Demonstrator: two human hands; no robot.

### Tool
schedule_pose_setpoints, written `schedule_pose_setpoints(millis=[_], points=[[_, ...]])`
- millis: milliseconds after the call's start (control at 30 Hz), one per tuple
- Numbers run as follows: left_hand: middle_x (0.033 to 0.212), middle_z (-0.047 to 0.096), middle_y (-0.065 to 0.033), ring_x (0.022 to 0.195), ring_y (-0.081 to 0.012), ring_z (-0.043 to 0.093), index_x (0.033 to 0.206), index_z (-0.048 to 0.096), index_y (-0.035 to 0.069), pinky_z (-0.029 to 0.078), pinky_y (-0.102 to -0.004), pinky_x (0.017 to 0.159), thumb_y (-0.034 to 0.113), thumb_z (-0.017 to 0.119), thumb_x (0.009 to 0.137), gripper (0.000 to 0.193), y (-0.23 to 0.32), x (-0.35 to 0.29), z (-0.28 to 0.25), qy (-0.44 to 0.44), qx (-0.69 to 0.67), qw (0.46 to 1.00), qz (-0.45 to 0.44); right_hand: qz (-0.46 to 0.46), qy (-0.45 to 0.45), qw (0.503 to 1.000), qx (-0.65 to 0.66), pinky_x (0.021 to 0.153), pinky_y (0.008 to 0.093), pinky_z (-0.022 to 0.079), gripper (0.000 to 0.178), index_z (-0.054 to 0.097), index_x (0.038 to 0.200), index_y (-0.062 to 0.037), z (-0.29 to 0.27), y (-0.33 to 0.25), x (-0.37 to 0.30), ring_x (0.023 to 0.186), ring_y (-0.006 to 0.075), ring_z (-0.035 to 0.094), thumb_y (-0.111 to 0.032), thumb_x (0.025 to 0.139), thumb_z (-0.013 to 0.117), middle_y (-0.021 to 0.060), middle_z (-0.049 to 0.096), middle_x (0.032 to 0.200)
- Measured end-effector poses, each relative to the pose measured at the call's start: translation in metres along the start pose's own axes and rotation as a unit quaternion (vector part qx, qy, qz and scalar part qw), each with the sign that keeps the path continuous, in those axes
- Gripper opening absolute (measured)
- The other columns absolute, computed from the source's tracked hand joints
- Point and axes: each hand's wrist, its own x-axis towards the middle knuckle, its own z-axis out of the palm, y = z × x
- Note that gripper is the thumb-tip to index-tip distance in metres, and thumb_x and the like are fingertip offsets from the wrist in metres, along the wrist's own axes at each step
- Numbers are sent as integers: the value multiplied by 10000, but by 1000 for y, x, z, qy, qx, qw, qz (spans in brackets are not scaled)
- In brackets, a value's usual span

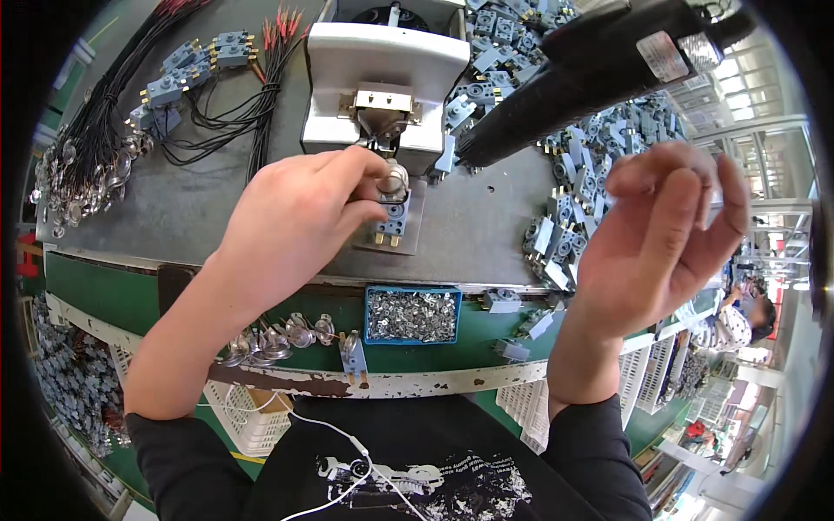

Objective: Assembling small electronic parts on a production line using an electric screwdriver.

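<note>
My left hand (304,195) pinches a round, shiny metal disc (395,180) between thumb and fingertips. The disc is at the far end of a blue-grey switch-like block (391,224) with brass terminals, which lies on a small plate in front of a white bench press (382,65). Just beyond the disc is the press's metal tool head (382,117). My right hand (665,230) is raised at the right, away from the press. Its fingers curve loosely, the thumb stands apart, and nothing shows in them.
Many blue-grey blocks (599,165) cover the table's right side, beneath a thick black tube-like arm (565,91). Bundles of black wires (100,104) lie at left. A blue tray of small metal pieces (413,315) sits on the near ledge. Another person (743,321) is far right.
</note>
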Motion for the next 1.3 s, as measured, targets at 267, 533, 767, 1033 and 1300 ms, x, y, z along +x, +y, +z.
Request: schedule_pose_setpoints(millis=[267,533,767,1033,1300], points=[[848,695,-66,845,-292,691,1003,731,72,541,-419,759,171,786,834,204,-13,-5,10,-87,58,994,15,44,54,997,23,1120,481,450,815,128,1642,-69,19,14,9,1334,371,544,-336,1047,616,269,423,1523],[848,703,-67,884,-287,681,1017,730,96,533,-420,811,202,784,843,211,-14,4,6,-127,51,990,28,73,126,988,49,815,359,587,756,383,1481,14,71,15,22,1041,250,664,-132,882,821,207,623,1238],[819,690,-53,875,-276,675,977,681,111,534,-413,787,242,784,858,204,-14,-1,10,-127,43,991,-4,161,147,969,111,679,306,566,543,503,1303,-1,92,-3,58,801,186,660,-70,869,822,127,668,1000],[838,681,-69,905,-297,681,1014,662,98,537,-440,802,264,742,905,214,-12,-1,10,-152,50,987,-16,140,140,966,166,537,263,516,360,530,1152,-26,125,28,59,626,111,637,10,893,777,44,670,822],[883,711,-62,923,-293,689,1044,671,103,539,-438,822,311,734,916,252,-14,-1,8,-166,50,985,-9,178,115,954,211,629,254,538,616,398,1368,-17,141,20,61,795,114,657,108,876,748,71,643,968]])
